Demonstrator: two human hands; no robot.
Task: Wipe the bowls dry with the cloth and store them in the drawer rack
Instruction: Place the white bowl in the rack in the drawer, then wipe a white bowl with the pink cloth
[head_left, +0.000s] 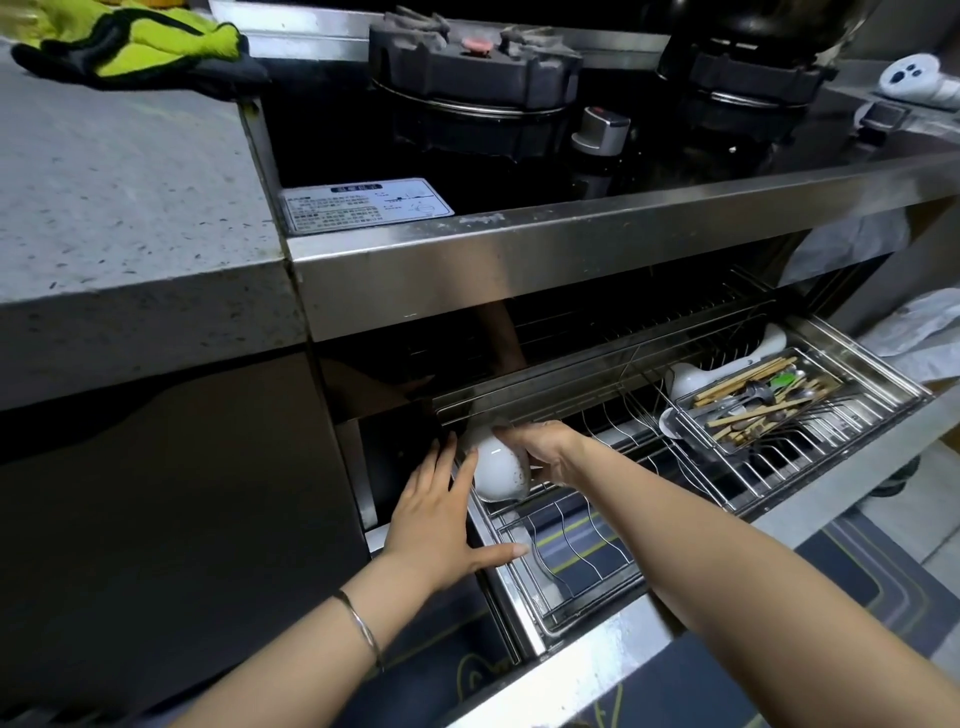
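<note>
Below the steel stove front, the pulled-out stainless wire drawer rack (524, 603) stands open. At its back-left corner the small white glazed bowl (498, 470) is held tilted on edge among the wires. The right hand (545, 449) curls over the bowl from the right and grips it. The left hand (436, 519) lies flat with fingers straight, tips touching the bowl's side. Best, I judge, to steer the rim between two wires and release only once it rests steady, easing it down rather than dropping it.
</note>
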